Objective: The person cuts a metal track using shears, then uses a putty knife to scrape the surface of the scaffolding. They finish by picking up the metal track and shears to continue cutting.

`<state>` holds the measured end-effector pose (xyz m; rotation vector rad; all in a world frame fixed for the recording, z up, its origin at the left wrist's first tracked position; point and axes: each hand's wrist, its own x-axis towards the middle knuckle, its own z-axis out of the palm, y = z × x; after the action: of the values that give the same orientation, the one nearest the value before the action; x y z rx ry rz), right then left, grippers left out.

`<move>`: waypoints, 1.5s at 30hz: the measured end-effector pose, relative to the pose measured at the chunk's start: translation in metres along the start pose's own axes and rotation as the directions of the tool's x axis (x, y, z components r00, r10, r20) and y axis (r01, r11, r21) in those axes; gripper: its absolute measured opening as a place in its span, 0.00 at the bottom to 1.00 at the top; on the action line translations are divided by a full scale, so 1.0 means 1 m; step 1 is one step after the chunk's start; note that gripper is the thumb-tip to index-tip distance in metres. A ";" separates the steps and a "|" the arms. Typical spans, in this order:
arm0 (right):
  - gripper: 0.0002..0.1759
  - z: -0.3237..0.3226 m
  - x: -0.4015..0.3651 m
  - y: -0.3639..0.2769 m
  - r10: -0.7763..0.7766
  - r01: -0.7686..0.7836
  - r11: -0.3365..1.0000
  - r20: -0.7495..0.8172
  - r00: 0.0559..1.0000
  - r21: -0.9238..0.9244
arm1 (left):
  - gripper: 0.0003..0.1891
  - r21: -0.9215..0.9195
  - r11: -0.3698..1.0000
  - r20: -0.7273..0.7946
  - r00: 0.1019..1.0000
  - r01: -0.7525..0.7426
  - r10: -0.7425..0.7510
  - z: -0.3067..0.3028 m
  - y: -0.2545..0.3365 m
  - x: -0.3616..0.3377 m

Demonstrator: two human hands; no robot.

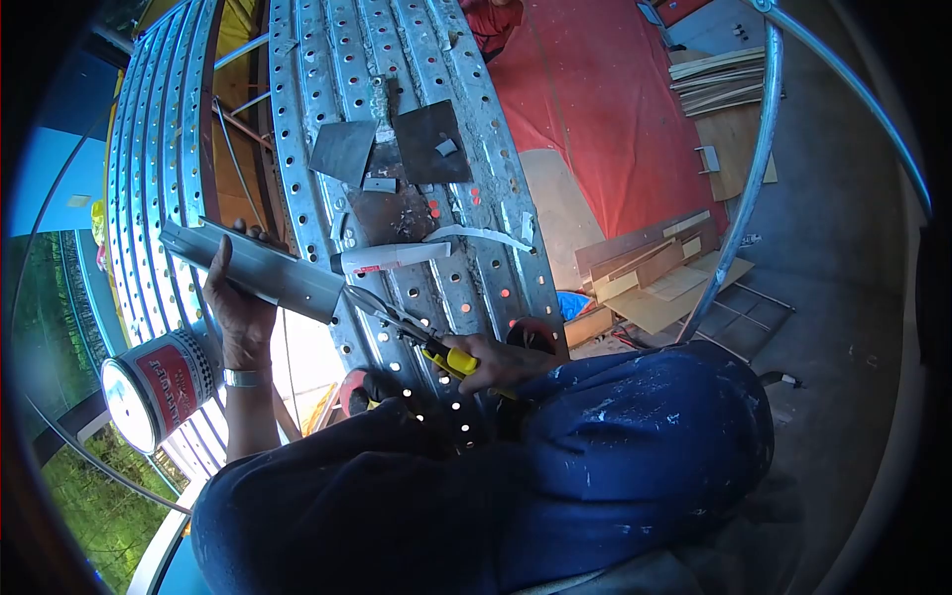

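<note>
Leftward, gripping channel (258,266) in left hand (238,312), fingers (262,233) largely hidden behind it. Squeezing snips (397,319) in right hand (501,362), blades at channel's end, handles mostly covered.

- We log the channel (253,268): smooth, dull grey sheet metal.
- Snips (416,332): steel blades, glossy yellow plastic grips.
- Planks (327,59): perforated galvanised metal, stained.
- Can (164,382): shiny tin.
- Boards (645,278): matt raw wood.
</note>
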<state>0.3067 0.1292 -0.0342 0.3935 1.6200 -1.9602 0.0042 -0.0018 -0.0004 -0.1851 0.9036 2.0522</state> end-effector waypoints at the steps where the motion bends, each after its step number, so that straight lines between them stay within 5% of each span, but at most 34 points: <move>1: 0.25 0.000 0.001 0.000 -0.001 0.001 1.000 -0.001 1.000 -0.002 | 0.17 -0.001 1.000 -0.017 1.000 0.004 -0.004 0.000 0.000 0.000; 9: 0.25 -0.003 0.001 0.002 0.005 -0.005 1.000 -0.009 1.000 -0.009 | 0.18 0.063 0.998 0.056 0.998 -0.010 0.006 -0.002 0.001 0.001; 12: 0.26 -0.003 -0.002 0.002 0.017 -0.017 1.000 -0.017 1.000 -0.019 | 0.18 0.096 0.995 -0.107 0.993 -0.035 0.045 0.019 -0.002 -0.007; 21: 0.28 -0.010 -0.016 0.006 0.049 -0.058 0.996 -0.125 0.991 -0.069 | 0.19 0.250 0.964 -0.013 0.995 -0.096 0.103 0.002 -0.001 -0.003; 24: 0.29 -0.010 -0.018 0.005 0.054 -0.070 0.993 -0.157 0.986 -0.098 | 0.16 0.283 0.952 0.220 0.974 -0.120 0.057 -0.012 0.000 0.004; 30: 0.31 -0.009 -0.006 0.003 0.032 -0.077 0.977 -0.223 0.974 -0.199 | 0.11 0.332 0.942 0.081 0.996 -0.047 0.021 0.000 -0.005 -0.002; 34: 0.35 -0.027 0.001 -0.003 -0.001 -0.085 0.952 -0.282 0.959 -0.293 | 0.12 0.582 0.805 0.106 0.992 -0.116 0.066 -0.005 -0.021 -0.004; 37: 0.42 -0.046 0.004 -0.001 -0.289 -0.093 0.789 -0.500 0.816 -0.608 | 0.14 0.627 0.776 0.038 0.998 -0.067 0.055 0.004 -0.036 -0.014; 39: 0.40 -0.059 0.008 -0.013 -0.512 -0.187 0.650 -0.607 0.608 -0.736 | 0.07 0.525 0.848 0.007 0.996 0.067 -0.084 0.004 -0.041 -0.019; 43: 0.49 -0.087 0.023 -0.014 -0.601 -0.432 0.410 -0.594 0.534 -0.803 | 0.14 0.444 0.882 0.016 0.983 0.156 -0.182 0.007 -0.052 -0.021; 45: 0.55 -0.096 0.032 -0.007 -0.533 -0.453 0.432 -0.626 0.569 -0.780 | 0.16 0.455 0.877 0.053 0.978 0.155 -0.200 0.008 -0.056 -0.023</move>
<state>0.2649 0.2158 -0.0680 0.8820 3.0347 -0.4351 0.0623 0.0089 -0.0142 0.0834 1.2238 1.6175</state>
